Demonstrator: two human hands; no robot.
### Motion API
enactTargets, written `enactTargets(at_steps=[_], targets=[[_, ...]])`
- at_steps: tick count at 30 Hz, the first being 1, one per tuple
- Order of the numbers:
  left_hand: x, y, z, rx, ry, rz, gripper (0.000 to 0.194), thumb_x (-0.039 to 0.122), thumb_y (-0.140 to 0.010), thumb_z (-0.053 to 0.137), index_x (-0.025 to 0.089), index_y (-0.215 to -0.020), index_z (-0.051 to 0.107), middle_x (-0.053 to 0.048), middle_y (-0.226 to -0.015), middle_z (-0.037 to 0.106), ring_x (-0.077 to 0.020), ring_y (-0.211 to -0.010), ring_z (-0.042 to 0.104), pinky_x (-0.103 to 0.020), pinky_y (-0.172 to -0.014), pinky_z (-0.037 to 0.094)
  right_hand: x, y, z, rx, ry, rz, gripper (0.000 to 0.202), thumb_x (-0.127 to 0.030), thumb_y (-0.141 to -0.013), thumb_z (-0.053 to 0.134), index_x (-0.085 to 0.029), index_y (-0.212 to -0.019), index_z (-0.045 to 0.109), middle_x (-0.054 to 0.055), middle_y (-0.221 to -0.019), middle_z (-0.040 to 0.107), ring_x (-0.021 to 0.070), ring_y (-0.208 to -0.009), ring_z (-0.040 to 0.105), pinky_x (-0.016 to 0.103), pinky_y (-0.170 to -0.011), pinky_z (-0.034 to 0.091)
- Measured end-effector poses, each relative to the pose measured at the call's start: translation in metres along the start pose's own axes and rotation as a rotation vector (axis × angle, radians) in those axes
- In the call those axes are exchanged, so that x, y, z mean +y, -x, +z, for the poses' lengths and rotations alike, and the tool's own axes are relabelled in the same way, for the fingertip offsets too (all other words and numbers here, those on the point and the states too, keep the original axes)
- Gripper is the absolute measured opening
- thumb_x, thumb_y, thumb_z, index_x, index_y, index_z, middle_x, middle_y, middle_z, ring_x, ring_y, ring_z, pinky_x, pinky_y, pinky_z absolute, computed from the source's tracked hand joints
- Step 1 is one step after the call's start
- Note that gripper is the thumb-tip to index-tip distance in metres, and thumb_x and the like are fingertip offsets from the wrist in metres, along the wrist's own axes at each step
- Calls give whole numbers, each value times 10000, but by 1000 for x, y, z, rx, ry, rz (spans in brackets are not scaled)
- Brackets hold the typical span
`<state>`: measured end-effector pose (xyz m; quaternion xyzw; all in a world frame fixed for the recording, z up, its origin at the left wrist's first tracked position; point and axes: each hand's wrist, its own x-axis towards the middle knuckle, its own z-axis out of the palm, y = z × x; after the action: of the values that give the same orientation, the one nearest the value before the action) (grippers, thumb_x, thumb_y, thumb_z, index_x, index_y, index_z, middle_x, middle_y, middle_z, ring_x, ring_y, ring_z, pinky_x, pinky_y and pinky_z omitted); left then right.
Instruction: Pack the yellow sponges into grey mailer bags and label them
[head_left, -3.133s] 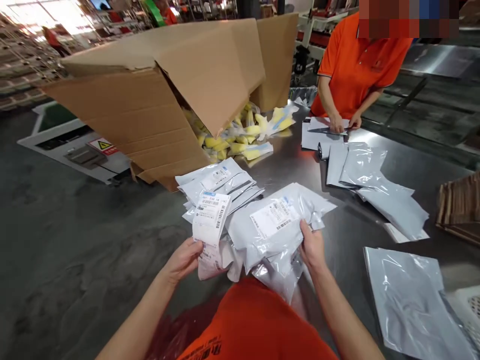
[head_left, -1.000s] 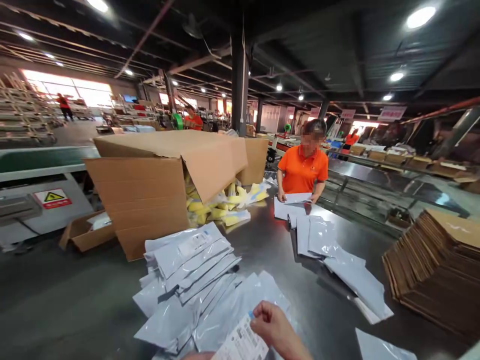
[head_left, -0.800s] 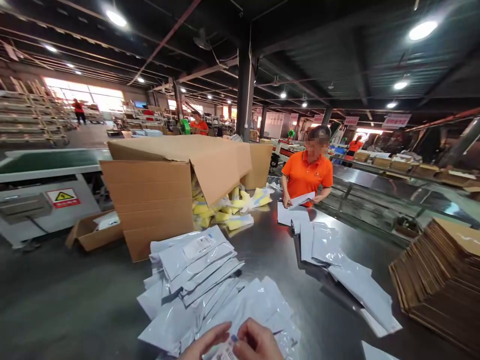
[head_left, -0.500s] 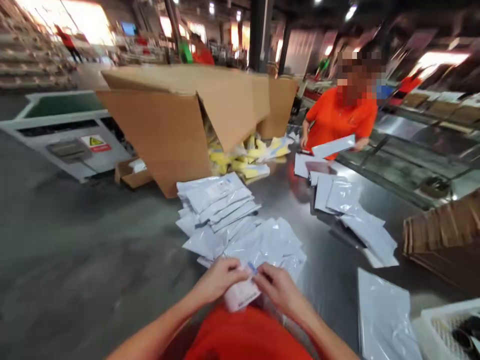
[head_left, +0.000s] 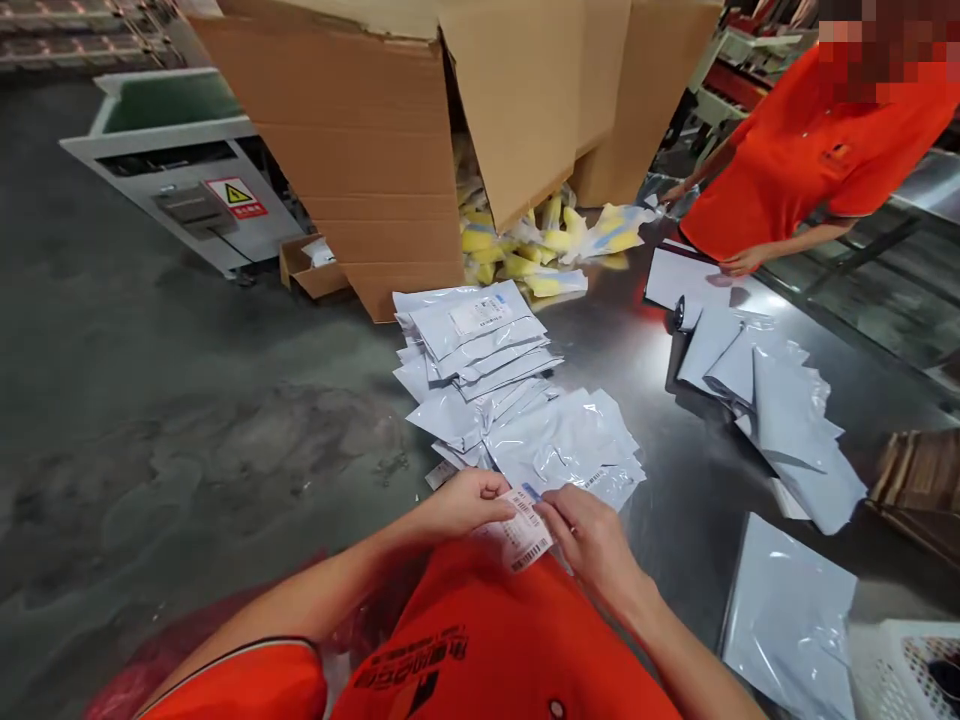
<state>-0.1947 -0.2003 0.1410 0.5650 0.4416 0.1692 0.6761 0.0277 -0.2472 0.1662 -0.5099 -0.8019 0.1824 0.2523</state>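
Nearest, an orange shirt with dark printing across the front. Just beyond, a paper label held over the shirt's upper part, short of the bags on the steel bench. Long axis running near to far, leaning slightly, with the far end towards the left. Blue-marked end pointing far, barcode end pointing near, printed face turned up. White and roughly rectangular, with rows of small dark print too small to read and a bolder barcode along the near edge. At its left edge, a left grip pinched narrow on the paper; at the far right corner, a right grip pinching it likewise.

To the near right, a white perforated basket, partly out of view, beside a flat pale bag. Beyond the label, a layered pile of glossy mailing bags. To the right, a second heap of pale bags and some brown cardboard. Farther, a large carton next to yellow pieces in clear wrapping. Far left, a machine with a warning sign. Far right, a co-worker in orange.
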Motion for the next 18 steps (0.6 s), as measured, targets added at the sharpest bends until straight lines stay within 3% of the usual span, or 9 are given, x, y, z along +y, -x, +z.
enactTargets(at_steps=[3,6,8,11,14,16,18], targets=[[-4,-1,-7,22,-11,-8,364,457,-688,697,134,-853,720,33,-624,575,-120,-572,458,-209,-524,327,33,-21,-31,127,22,80,351,-392,-1001,434,-199,-827,670,22,-732,643,147,-687,580,252,-653,400],[-22,5,-21,-91,33,-41,317,417,-652,735,136,-798,729,13,-654,642,-150,-628,538,-223,-584,399,93,-51,-65,365,34,337,352,-478,-942,481,-181,-879,658,28,-772,653,161,-703,564,264,-662,406],[-35,11,-32,-74,72,-99,301,401,-645,744,129,-775,736,-12,-702,691,-168,-653,580,-232,-603,427,130,-69,-69,361,25,451,396,-520,-908,493,-158,-943,650,43,-819,671,173,-721,568,275,-671,416],[-49,20,-49,80,166,-114,378,461,-689,736,117,-842,759,-60,-811,746,-202,-712,639,-262,-663,474,155,-85,-36,72,118,489,421,-487,-919,484,-135,-1079,649,98,-968,696,204,-827,611,301,-739,440],[-54,26,-62,143,241,-58,489,553,-695,749,104,-885,772,-101,-874,763,-246,-795,674,-305,-750,506,148,-78,9,-239,482,533,439,-411,-916,551,-201,-1299,596,155,-1093,679,278,-982,630,375,-822,435],[-54,26,-66,115,264,-42,517,575,-698,756,101,-905,778,-115,-908,766,-267,-846,682,-322,-793,514,139,-67,22,-287,677,605,640,-453,-892,611,-231,-1469,447,189,-1102,672,335,-1024,624,440,-848,425],[-54,24,-67,82,273,-45,520,578,-708,756,106,-926,781,-115,-925,767,-275,-869,683,-328,-808,516,133,-57,20,-201,738,669,867,-539,-863,639,-179,-1562,275,221,-1092,668,370,-1018,616,480,-851,425]])
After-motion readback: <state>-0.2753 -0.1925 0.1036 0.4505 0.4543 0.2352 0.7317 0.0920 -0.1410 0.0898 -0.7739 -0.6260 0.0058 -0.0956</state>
